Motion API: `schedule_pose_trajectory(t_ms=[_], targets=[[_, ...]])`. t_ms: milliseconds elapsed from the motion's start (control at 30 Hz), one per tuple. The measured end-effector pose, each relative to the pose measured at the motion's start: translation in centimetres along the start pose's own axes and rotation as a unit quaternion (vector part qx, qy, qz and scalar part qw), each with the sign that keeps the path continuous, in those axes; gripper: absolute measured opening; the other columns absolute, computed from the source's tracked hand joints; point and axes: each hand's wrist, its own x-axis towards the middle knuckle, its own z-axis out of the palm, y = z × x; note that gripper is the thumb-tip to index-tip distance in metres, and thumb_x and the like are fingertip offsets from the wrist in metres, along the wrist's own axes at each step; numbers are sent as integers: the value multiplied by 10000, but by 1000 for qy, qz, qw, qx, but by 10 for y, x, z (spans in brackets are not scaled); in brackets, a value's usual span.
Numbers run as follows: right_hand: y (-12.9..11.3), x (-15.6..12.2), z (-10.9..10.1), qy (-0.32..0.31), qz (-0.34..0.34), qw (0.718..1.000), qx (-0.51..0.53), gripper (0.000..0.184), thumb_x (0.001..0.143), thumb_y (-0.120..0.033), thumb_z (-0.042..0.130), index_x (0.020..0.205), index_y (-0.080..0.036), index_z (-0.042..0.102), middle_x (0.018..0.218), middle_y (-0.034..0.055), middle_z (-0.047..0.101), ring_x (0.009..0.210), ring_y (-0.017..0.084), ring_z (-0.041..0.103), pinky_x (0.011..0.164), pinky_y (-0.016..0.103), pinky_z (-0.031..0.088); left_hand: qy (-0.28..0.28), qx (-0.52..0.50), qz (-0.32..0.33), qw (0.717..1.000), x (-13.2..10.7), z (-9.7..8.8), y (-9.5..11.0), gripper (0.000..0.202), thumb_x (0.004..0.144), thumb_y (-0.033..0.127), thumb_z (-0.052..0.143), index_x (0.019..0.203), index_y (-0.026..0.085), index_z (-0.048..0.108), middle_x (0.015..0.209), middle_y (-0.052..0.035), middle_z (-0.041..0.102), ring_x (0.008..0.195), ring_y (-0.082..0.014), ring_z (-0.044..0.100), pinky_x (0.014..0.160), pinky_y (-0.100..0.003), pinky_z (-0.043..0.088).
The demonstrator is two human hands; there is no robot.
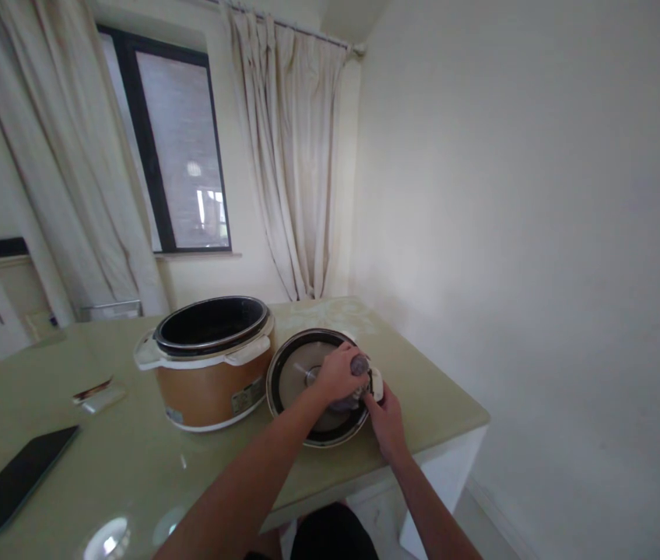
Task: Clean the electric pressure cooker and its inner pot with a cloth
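A round cooker lid point(300, 372) lies upside down on the glossy table point(131, 459), its metal inner plate facing up inside a black rim. My left hand point(338, 375) rests on the lid's right half, fingers curled over a small greyish part. My right hand point(385, 420) grips the lid's right edge by its white handle, fingers closed. Left of the lid stands the brown cooker body point(210, 362), open, with a dark inner pot.
A dark tablet point(12, 486) lies at the table's front left. A small flat item point(96, 395) lies behind it. The table's right corner ends close to the white wall. Curtains and a window stand behind the table.
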Motion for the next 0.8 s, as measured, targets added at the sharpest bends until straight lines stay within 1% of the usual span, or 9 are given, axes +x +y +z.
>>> schedule_pose_trajectory(t_ms=[133,200,267,333,433,533,633,700,800], targets=[[-1,0,1,-24,6,1000,19,496,822,-397,639,1262,-180,715,1163,94,785,1011,292,703,896,383,552,-78,-12,-28,996,-12,-26,-19,337,775,332,752,1089,209,762,1075,-40,764,1033,-244,689,915,-322,517],[-1,0,2,-37,-2,999,13,495,822,-414,637,1249,-177,721,1135,94,790,1000,295,707,902,391,550,-150,-29,-45,987,-23,-42,-29,317,784,347,734,1049,177,770,998,-33,773,959,-229,693,856,-306,526],[-2,1,3,-40,-8,999,1,495,824,-443,633,1226,-169,727,1113,100,791,989,301,708,902,403,549,-259,-47,-54,963,-35,-57,-34,294,757,367,760,974,170,784,907,-12,772,855,-207,698,767,-282,532],[-2,1,3,-34,-8,999,-13,495,823,-457,629,1211,-167,729,1115,109,789,1001,305,704,913,411,546,-357,-24,-53,932,-44,-70,-35,300,696,362,812,943,194,794,874,7,775,798,-200,703,710,-274,536],[-5,0,2,-37,-6,999,-21,502,824,-456,628,1223,-167,728,1146,117,785,1029,308,701,929,412,545,-426,94,-51,898,-47,-91,-28,377,640,290,853,1009,238,799,959,-11,796,851,-236,728,735,-307,562],[-9,-2,1,-45,-7,999,-9,517,837,-446,627,1264,-170,721,1168,110,784,1033,302,705,931,405,551,-390,253,-48,884,-37,-110,-21,426,618,188,872,1036,220,798,1060,-98,791,950,-324,745,809,-399,591],[-10,-2,1,-36,-4,999,-3,521,834,-429,625,1277,-170,720,1153,104,786,1024,297,706,925,401,553,-249,341,-20,906,-27,-119,-24,394,780,124,743,1165,206,755,1266,-175,713,1118,-387,699,895,-503,580],[-8,-1,1,-35,-4,999,-4,516,830,-417,626,1270,-166,721,1145,103,786,1023,294,703,932,404,549,-147,340,-2,929,-24,-112,-28,408,870,85,614,1240,224,712,1337,-162,662,1186,-370,656,915,-500,574],[-4,0,2,-42,-8,999,3,517,825,-401,630,1279,-168,716,1177,100,782,1052,292,700,965,410,542,-16,282,-14,959,-25,-82,-29,472,864,61,605,1294,242,676,1331,-112,650,1211,-325,619,942,-439,567]])
